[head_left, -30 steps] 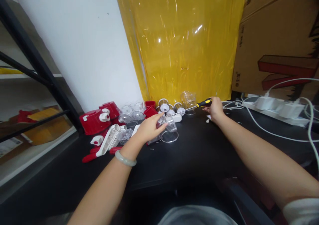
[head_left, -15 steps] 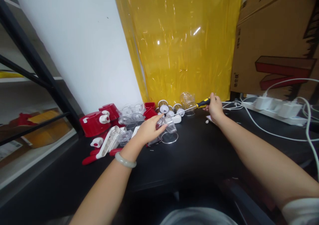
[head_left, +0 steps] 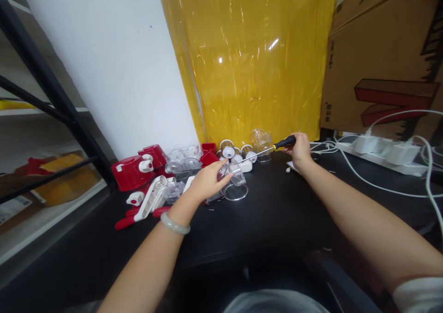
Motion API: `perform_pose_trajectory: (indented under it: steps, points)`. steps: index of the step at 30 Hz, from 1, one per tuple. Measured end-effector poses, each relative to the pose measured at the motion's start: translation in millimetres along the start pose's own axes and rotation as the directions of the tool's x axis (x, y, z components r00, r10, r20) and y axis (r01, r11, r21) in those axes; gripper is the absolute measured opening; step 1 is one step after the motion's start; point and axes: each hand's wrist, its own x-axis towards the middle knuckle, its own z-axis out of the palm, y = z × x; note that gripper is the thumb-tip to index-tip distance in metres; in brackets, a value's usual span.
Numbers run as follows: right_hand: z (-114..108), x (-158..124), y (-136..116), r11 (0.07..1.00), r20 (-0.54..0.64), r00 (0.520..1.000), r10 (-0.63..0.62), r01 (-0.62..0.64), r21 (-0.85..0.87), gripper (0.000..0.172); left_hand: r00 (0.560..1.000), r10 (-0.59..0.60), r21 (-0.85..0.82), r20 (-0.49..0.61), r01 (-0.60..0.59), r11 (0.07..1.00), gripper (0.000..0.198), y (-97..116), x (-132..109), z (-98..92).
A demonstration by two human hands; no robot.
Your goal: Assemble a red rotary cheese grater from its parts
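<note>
in the head view, the left hand (head_left: 209, 181) grasps a clear part (head_left: 238, 176) at the middle of the black table (head_left: 270, 230); the right hand (head_left: 300, 150) has its fingers wrapped around a screwdriver (head_left: 285, 142), whose shaft points left toward this part; red housings (head_left: 129, 174) lie at left.

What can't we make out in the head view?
All head view:
Tip of screwdriver: too small, lost against the clear part.
Clear part's left side: behind the left hand.
Grip end of screwdriver: inside the right hand.
Cardboard box: cut off by top edge.
</note>
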Motion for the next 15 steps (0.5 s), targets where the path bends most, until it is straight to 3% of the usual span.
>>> perform_pose_trajectory:
  steps: [8,15]
  points:
    - [0.4,0.4,1.9,0.994,-0.007,0.998,-0.068,0.067,-0.090,0.042,1.000,0.005,-0.001,0.005,-0.005,1.000,0.058,-0.7,0.2,0.3]
    - [-1.3,2.1,4.4,0.991,-0.019,0.998,-0.056,0.053,-0.124,0.048,1.000,0.004,0.002,0.003,-0.004,1.000,0.058,-0.5,0.0,-0.1]
